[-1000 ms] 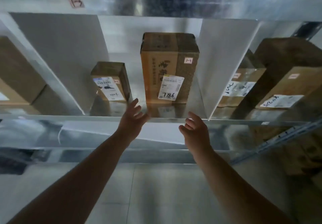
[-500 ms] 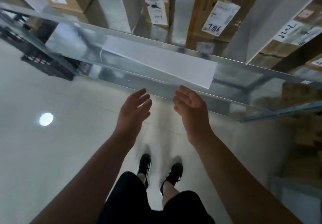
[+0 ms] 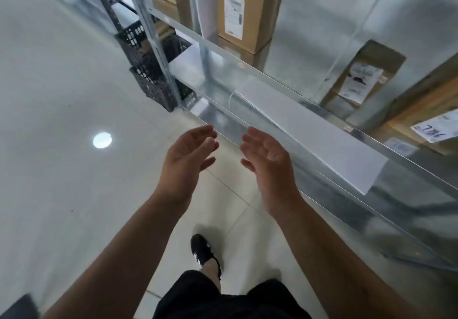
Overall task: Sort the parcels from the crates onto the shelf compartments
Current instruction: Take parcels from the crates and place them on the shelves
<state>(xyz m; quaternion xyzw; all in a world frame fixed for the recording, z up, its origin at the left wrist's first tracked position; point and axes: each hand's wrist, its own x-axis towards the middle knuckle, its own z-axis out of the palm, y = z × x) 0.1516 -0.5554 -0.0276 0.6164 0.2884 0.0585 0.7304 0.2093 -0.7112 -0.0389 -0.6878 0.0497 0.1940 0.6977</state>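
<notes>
Both hands are spread and hold nothing, left hand (image 3: 188, 155) and right hand (image 3: 266, 160) just before the shelf (image 3: 285, 110); labelled parcels (image 3: 244, 11) stand in its compartments, black crates (image 3: 151, 70) beside its post

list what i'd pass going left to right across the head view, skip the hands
bright spot on the floor → black crates → tall parcel → small parcel → parcel marked 7186

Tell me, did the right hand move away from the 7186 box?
Yes. The right hand was at the shelf edge under the 7186 box; now it is lower, off the shelf.
</notes>
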